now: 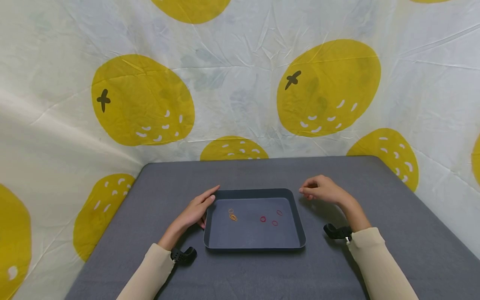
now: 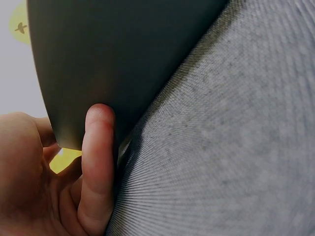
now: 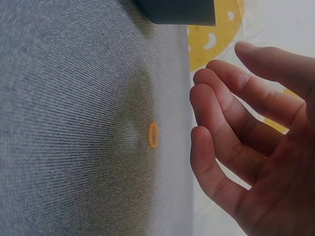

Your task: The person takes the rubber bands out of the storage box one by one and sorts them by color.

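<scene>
A dark shallow tray (image 1: 255, 246) lies on the grey table. My left hand (image 1: 193, 211) rests at its left edge and back corner; in the left wrist view one straight finger (image 2: 98, 152) lies against the tray's outer wall. Inside the tray, a small clump of orange rubber bands (image 1: 233, 217) sits on the left and three red rubber bands (image 1: 263, 219) lie toward the right. Beyond the tray's right back corner hovers my right hand (image 1: 323, 189), fingers loosely bent and holding nothing. An orange rubber band (image 3: 153, 135) lies on the table near it, hidden in the head view.
The grey cloth-like table surface (image 1: 255, 275) extends around the tray. Behind it hangs a white sheet (image 1: 232, 104) printed with large yellow fruit shapes. A black strap mount (image 1: 183, 256) is on the left wrist, another (image 1: 337, 231) on the right.
</scene>
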Tool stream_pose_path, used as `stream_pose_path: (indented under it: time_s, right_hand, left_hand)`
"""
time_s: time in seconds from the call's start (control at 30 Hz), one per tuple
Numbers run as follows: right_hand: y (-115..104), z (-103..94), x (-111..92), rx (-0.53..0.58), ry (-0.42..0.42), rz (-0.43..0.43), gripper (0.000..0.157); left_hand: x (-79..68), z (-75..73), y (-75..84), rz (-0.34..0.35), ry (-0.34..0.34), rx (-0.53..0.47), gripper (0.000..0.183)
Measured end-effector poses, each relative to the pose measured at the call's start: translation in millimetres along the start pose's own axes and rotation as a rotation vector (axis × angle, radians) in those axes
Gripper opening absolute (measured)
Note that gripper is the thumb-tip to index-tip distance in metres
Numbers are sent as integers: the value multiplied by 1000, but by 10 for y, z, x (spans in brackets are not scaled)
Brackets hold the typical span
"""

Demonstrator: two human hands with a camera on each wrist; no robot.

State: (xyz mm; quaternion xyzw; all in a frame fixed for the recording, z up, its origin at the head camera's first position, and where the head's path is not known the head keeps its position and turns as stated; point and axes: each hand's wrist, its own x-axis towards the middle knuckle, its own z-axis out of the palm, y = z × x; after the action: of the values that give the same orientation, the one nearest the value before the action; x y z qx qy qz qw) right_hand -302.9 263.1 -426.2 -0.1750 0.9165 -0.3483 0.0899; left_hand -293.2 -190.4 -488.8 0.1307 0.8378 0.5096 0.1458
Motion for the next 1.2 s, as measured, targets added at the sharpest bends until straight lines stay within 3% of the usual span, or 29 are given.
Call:
stream_pose_path:
  time_s: [1.2]
  right_hand:
    - [31,48,-12,39,-65,11,24]
  left_hand:
    - [25,50,19,9,9,9,47]
